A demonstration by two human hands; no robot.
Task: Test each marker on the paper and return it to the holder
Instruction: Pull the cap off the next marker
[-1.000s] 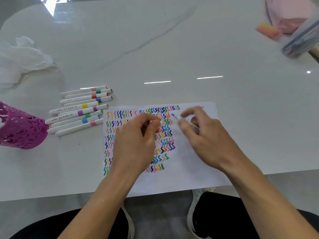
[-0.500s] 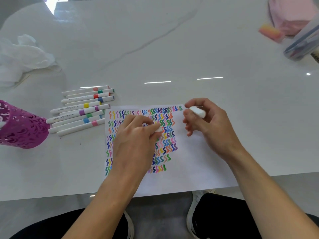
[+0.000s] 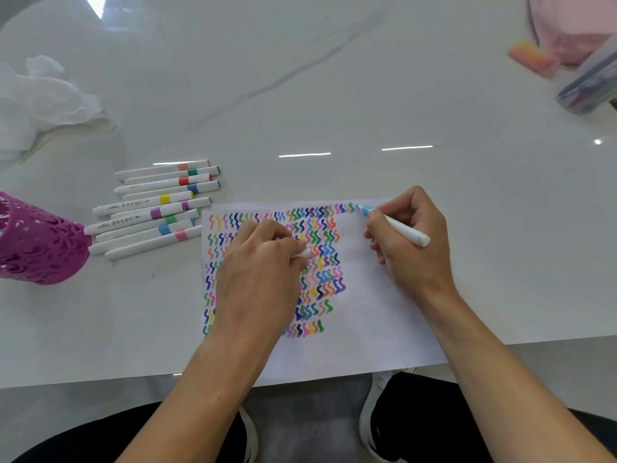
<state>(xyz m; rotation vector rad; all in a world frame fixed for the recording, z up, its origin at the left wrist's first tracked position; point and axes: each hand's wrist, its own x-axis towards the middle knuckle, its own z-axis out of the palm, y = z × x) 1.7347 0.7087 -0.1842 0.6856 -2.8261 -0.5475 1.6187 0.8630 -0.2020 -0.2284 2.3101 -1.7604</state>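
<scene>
The right hand [image 3: 410,242] grips a white marker [image 3: 399,228] in a writing hold. Its fingers curl round the barrel, and the light-blue tip touches the paper [image 3: 377,312] near the sheet's one o'clock corner, just past the end of the top row of squiggles [image 3: 320,235]. The barrel slants away from the tip toward four o'clock. The left hand [image 3: 263,269] lies knuckles-up on the middle of the paper, covering part of the coloured rows. Its fingers are curled, and thumb and forefinger pinch a small white cap [image 3: 304,252]. The paper lies flat on the white bench [image 3: 334,95], its near edge hanging slightly over the bench edge at six o'clock. Rows of many-coloured squiggles fill its left half, and its right half is bare. At ten o'clock from the paper, a row of capped markers [image 3: 150,212] lies side by side on the bench, the nearest ones touching the sheet's left edge. Beyond them, at nine o'clock in the view, is the purple cut-out holder [image 3: 36,242], partly out of frame. A crumpled white sheet [image 3: 43,98] lies at ten o'clock. At two o'clock are a pink cloth [image 3: 567,25], an orange-pink block [image 3: 531,58] and a clear case of pens [image 3: 591,85].
</scene>
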